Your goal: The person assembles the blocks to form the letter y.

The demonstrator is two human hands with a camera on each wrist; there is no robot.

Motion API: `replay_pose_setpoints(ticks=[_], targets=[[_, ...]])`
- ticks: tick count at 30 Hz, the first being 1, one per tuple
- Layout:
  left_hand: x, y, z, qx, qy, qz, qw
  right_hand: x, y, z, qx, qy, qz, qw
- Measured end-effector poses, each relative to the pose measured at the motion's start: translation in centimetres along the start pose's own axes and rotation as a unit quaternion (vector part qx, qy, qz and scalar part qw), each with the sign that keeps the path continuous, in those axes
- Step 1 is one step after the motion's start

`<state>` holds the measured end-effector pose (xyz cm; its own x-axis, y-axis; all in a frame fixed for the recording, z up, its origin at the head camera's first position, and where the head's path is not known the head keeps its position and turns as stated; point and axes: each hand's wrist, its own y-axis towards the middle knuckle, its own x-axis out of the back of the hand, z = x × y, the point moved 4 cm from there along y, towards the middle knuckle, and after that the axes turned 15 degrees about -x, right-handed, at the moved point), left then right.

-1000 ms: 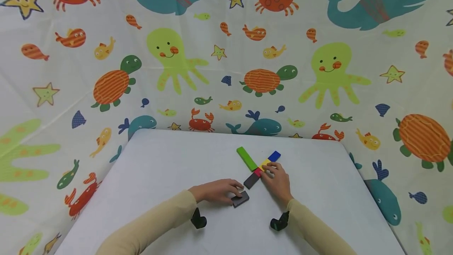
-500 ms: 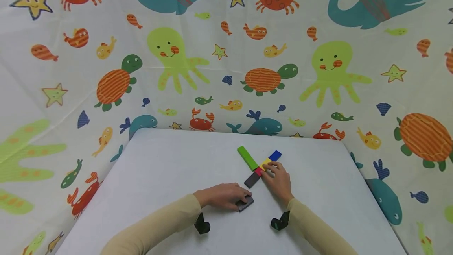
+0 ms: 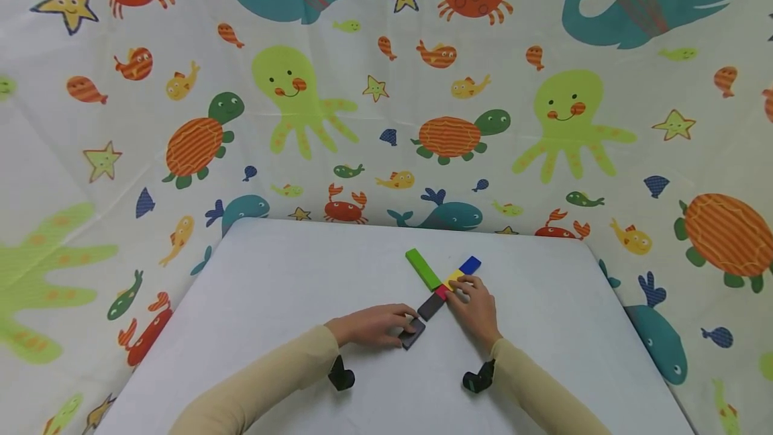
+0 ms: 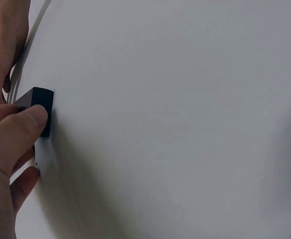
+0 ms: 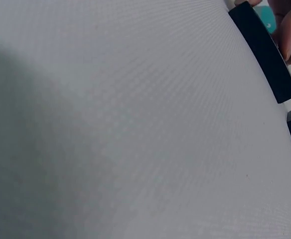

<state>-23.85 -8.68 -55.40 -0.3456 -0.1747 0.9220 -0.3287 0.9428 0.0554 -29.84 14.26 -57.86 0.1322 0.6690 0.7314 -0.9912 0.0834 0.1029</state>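
Observation:
My left hand (image 3: 377,325) pinches a dark grey rectangular block (image 3: 413,333); in the left wrist view the thumb presses the end of this block (image 4: 41,107). A narrow gap parts it from a second dark block (image 3: 431,307), which ends a diagonal row on the white table. Beyond that come a red block (image 3: 441,292), a yellow block (image 3: 454,278) and a blue block (image 3: 470,264). My right hand (image 3: 477,307) holds the yellow block, its thumb by the red one, partly covering both. A long green block (image 3: 423,268) slants off to the left from the row.
The white table (image 3: 320,260) reaches back to a hanging cloth (image 3: 338,99) printed with sea animals. Black wrist mounts (image 3: 342,374) show below both sleeves.
The left hand first shifts right and nearer with the dark block, then back up and left, turning it closer to the row's slant. The right hand stays in place.

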Motion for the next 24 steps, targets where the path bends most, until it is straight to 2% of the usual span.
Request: replay_pose_setpoints(ticks=[7, 16, 24], targets=[[0.23, 0.17, 0.5, 0.011, -0.014, -0.02, 0.9996, -0.1, 0.14, -0.17, 0.006, 0.001, -0.005, 1.0], [0.16, 0.38, 0.88, 0.024, -0.008, -0.015, 0.9996, -0.07, 0.13, -0.19, 0.001, 0.006, 0.002, 1.0], [0.24, 0.41, 0.92, 0.016, -0.006, -0.022, 0.9996, -0.07, 0.17, -0.13, -0.006, 0.006, 0.006, 0.9999]])
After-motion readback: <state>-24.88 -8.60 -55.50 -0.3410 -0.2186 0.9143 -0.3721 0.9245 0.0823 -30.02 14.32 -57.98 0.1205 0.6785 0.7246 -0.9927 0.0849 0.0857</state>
